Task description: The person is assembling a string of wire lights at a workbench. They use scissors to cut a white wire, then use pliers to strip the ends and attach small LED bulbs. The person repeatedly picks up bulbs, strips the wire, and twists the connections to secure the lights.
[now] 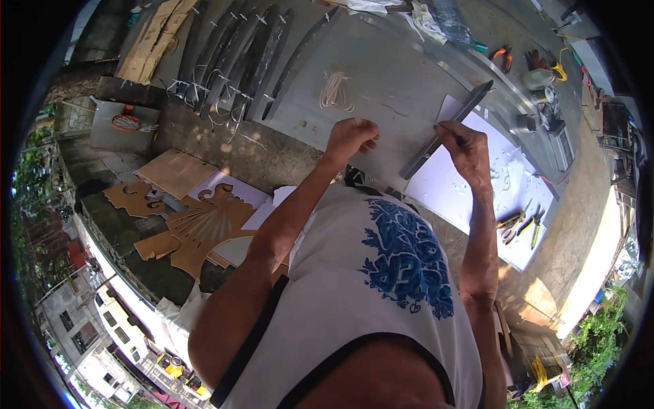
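My left hand (352, 140) is held over the grey metal table (381, 65), its fingers curled together; what they hold, if anything, is too small to make out. A bundle of thin white cord (334, 91) lies just beyond it. My right hand (466, 151) has its thumb and finger pinched beside a long dark strip (436, 140), which lies slantwise across the edge of a white sheet (449, 191). Whatever is in that pinch does not show clearly.
Several long dark strips (231, 61) tied with white cord lie at the far left. Pliers (536, 226) rest on the white sheet, with orange-handled pliers (503, 58) farther back. Brown cut-out panels (211, 221) lie to my left, near a small basketball hoop (127, 122).
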Demonstrator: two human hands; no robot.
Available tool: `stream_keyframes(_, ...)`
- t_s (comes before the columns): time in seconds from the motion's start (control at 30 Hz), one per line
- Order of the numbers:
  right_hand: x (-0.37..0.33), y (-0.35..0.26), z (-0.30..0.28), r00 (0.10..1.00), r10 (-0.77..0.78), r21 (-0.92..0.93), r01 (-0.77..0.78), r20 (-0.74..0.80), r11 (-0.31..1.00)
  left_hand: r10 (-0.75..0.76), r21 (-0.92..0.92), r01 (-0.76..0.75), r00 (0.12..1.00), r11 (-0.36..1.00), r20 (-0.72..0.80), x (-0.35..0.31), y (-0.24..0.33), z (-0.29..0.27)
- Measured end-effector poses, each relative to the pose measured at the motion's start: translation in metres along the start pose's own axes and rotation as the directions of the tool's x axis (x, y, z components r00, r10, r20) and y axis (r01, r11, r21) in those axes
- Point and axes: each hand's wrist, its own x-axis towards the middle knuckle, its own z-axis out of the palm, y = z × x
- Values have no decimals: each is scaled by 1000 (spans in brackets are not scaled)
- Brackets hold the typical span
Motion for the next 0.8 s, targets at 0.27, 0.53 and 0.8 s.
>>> stream_keyframes(0.27,-11,12,-35,999,-17,33,16,40,999,768,733,-669,531,121,358,6,43,64)
stream_keyframes(0.53,-16,63,-58,978,70,173,-105,196,979,592,504,-707,700,496,400,48,26,85)
stream_keyframes(0.8,-14,168,-115,847,197,558,-483,494,675,52,530,-285,910,798,411,62,42,83)
